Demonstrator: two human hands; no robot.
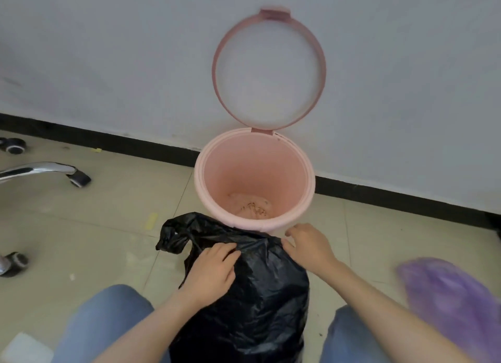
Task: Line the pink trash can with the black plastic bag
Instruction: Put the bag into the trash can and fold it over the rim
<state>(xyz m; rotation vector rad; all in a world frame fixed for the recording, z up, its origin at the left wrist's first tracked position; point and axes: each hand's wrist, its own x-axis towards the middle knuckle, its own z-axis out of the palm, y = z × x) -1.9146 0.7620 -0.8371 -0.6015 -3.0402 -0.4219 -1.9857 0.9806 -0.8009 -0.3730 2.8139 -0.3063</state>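
Observation:
The pink trash can stands on the floor against the wall, its ring-shaped lid swung up and open. Its inside is bare pink with some stains at the bottom. In front of it, between my knees, hangs the black plastic bag, crumpled, with one handle loop sticking out to the left. My left hand grips the bag's top edge on the left. My right hand holds the bag's top edge on the right, just below the can's front rim.
A chair base with chrome legs and black castors lies to the left. A purple plastic bag sits at the right. A black baseboard runs along the wall. Small scraps lie scattered on the beige tiles.

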